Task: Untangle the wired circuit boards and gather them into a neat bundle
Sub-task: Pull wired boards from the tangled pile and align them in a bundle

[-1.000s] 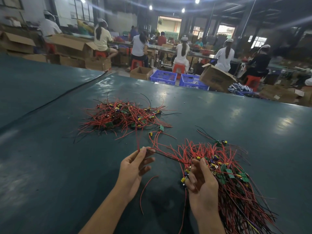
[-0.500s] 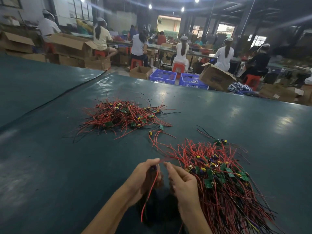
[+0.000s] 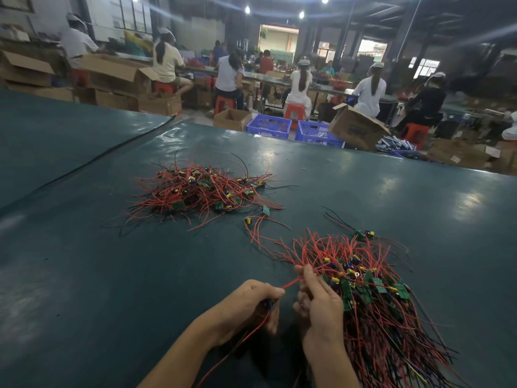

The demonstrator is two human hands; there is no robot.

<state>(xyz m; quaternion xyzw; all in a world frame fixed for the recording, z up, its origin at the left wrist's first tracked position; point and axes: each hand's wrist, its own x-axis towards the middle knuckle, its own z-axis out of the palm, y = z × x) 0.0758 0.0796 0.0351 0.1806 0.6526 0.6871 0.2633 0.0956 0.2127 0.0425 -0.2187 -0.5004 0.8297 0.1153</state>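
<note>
A tangled pile of small green circuit boards with red and black wires [image 3: 201, 191] lies in the middle of the table. A larger gathered heap of the same boards [image 3: 377, 303] spreads at the near right. My left hand [image 3: 251, 306] is curled round one wired board, and its red wire [image 3: 291, 282] runs taut from thumb and forefinger to my right hand. My right hand [image 3: 319, 301] pinches that wire at the left edge of the near heap. One loose board with red wires [image 3: 264, 212] lies between the two piles.
The dark green table [image 3: 84, 275] stretches far left and back. Beyond its far edge stand cardboard boxes [image 3: 355, 127] and blue crates [image 3: 270, 126]. Several people sit on red stools at long benches behind.
My hands came together from apart. The left hand closed round a wired board, and the red wire is now drawn taut between both hands beside the near heap.
</note>
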